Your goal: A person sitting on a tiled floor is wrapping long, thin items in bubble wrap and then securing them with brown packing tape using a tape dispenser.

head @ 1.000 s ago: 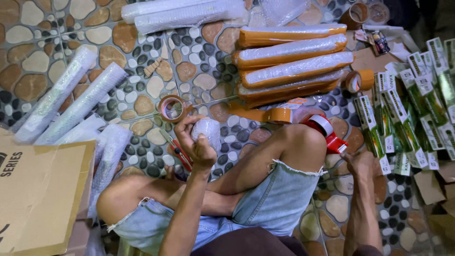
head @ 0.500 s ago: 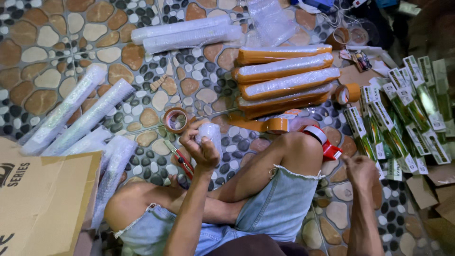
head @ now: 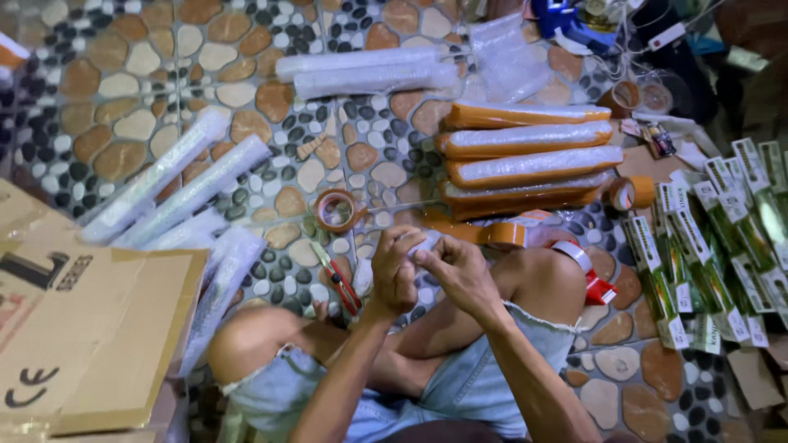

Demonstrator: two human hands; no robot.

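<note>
Fingers of both hands are now pinching a small clear-wrapped bundle (head: 427, 246) at frame centre; right hand (head: 460, 275) has joined left hand (head: 392, 275), so two-handed work is starting.

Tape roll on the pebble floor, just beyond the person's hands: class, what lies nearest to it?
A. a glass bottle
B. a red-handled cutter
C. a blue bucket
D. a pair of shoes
B: the red-handled cutter lies on the floor just below the tape roll, left of both hands.
</note>
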